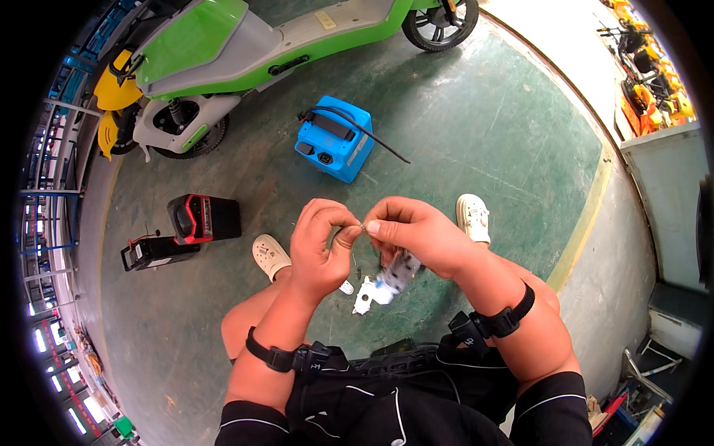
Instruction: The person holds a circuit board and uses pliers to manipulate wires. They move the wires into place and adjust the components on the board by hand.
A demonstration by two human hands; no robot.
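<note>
Thumb and fingertips of my left hand (321, 241) are closed in a pinch. They meet the fingertips of my right hand (416, 232), also pinched, at a tiny metal-looking piece (363, 227) too small to name. Below the curled fingers of my right hand hangs a clear plastic bag (401, 270) with small dark parts inside; it seems gripped by those fingers and is partly blurred. A white flat bracket-like part (362, 299) with a dark round hole shows just below the bag. A small white piece (346, 287) appears by my left wrist.
A blue box (349, 152) with a handle and black cable stands ahead on the green floor (476, 134). At left are a black-and-red case (216, 218) and a black battery-like block (160, 251). A green electric scooter (245, 52) stands at the far left. Cream clogs (271, 254) flank my hands.
</note>
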